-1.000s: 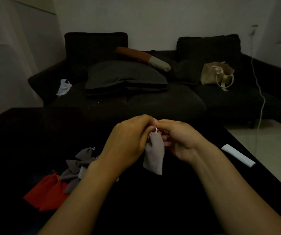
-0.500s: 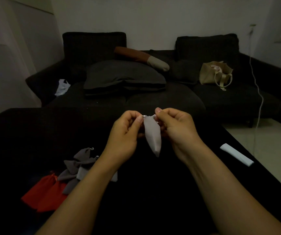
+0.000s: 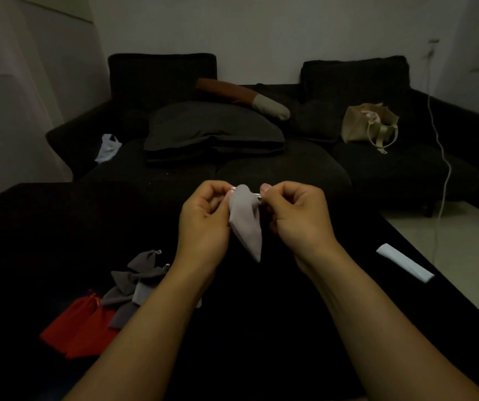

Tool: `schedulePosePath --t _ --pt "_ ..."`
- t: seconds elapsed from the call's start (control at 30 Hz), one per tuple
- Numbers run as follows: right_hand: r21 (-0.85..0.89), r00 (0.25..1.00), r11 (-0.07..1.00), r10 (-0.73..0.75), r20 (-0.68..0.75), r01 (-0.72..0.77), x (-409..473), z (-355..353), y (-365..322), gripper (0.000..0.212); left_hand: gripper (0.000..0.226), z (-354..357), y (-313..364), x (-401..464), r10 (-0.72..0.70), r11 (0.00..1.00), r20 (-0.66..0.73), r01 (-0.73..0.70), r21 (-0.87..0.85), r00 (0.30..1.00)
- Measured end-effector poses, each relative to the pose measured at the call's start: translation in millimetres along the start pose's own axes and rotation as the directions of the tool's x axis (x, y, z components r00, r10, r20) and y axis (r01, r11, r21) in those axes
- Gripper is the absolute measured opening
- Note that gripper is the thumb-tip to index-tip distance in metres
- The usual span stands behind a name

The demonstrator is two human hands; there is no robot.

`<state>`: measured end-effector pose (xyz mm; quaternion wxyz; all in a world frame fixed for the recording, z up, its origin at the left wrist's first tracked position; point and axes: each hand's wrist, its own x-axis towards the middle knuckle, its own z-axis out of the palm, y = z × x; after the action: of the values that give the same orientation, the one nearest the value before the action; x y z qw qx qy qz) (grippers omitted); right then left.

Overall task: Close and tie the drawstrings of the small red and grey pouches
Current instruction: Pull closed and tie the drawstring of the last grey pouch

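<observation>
Head view, dim room. The left hand (image 3: 203, 218) is raised above the black table (image 3: 305, 328), its fingers curled and its thumb and forefinger pinching the left end of the pale drawstring at the mouth of a grey pouch (image 3: 245, 224). The right hand (image 3: 296, 218) mirrors it, fingers curled, pinching the right end of the drawstring (image 3: 257, 194), which shows as a short light strip between pouch and fingertip. The pouch hangs between the two hands, clear of the table, its mouth gathered at the top and its body tapering to a point below. Whether a knot is formed cannot be told.

Left to right across the table: two red pouches (image 3: 79, 328) lie side by side near the front left; touching them, a heap of grey pouches (image 3: 134, 282) lies partly hidden behind the left forearm; near the right edge lies a flat white strip (image 3: 404, 263), well apart from the hands.

Behind the table stands a dark sofa (image 3: 377, 172). It bears, from the left, a white crumpled item (image 3: 108, 147), a large dark cushion (image 3: 212, 130), a brown and beige bolster (image 3: 244, 98) and a beige handled bag (image 3: 368, 124). A white cable (image 3: 442, 149) hangs down the wall at the right to the floor.
</observation>
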<state>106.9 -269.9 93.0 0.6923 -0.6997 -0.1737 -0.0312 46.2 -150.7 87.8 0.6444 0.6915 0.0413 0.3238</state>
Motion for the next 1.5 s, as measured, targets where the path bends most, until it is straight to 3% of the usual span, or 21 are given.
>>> schedulePosePath --t 0.4,0.73,0.9,1.07,1.2,1.33,1.5 --pt "0.020 0.993 0.994 -0.111 -0.042 0.111 -0.9 -0.3 -0.3 0.029 0.011 -3.1 2.1 -1.0 0.012 0.997 0.015 -0.011 -0.073 1.000" --pt "0.087 0.993 0.993 -0.091 0.076 0.084 -6.6 -7.9 -1.9 0.023 0.012 -14.8 -3.5 -1.1 0.075 0.997 0.103 -0.072 -0.038 0.992" --pt "0.093 0.996 0.991 -0.094 0.006 0.093 -6.7 -0.4 0.5 0.022 0.011 -8.0 -4.4 -1.5 0.053 0.996 0.066 -0.048 -0.078 0.996" --pt "0.091 0.994 0.991 -0.092 -0.066 0.097 -5.3 7.1 1.1 0.023 0.010 -0.8 -6.7 1.1 -0.024 0.971 0.018 0.028 -0.238 1.000" --pt "0.122 0.993 0.992 -0.006 0.118 -0.009 -0.4 2.4 3.8 0.024 0.011 -10.1 -10.9 5.6 -0.060 0.971 0.054 0.071 -0.229 0.997" --pt "0.057 0.916 0.981 0.149 0.374 -0.183 -0.7 -3.1 12.8 0.029 0.010 -16.2 -18.4 5.9 -0.095 0.956 0.086 0.115 -0.268 0.992" --pt "0.053 0.909 0.969 0.205 0.363 -0.240 -5.5 4.5 26.2 0.025 0.011 -34.2 -29.3 11.6 -0.225 0.963 0.144 0.243 -0.122 0.964"
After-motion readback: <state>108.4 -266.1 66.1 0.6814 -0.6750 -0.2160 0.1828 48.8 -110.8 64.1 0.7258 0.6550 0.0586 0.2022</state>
